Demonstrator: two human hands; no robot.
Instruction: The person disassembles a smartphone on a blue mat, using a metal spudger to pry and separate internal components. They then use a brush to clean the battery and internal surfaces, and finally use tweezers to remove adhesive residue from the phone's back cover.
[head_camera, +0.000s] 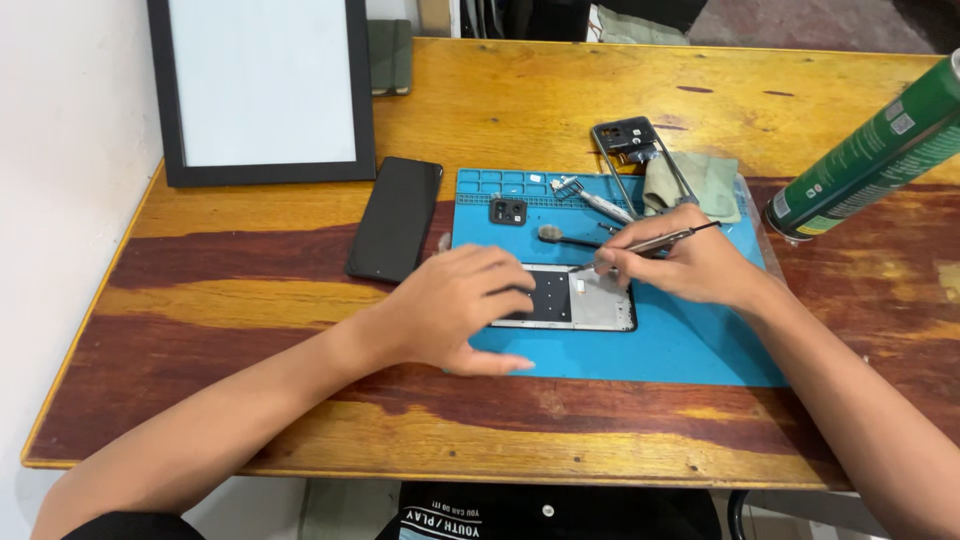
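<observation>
Our left hand (455, 310) presses the opened grey rectangular phone (580, 298) flat (fingers spread); our right hand (690, 262) pinches thin metal tweezers (650, 243) above it.

both hands low: left hand (455, 310) flat, right hand (690, 262) pinching.

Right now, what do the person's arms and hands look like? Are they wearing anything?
Both forearms are bare up to where the picture cuts them off, with no sleeves showing. The left hand and right hand have no gloves, rings, watch or wristbands that I can see.
</observation>
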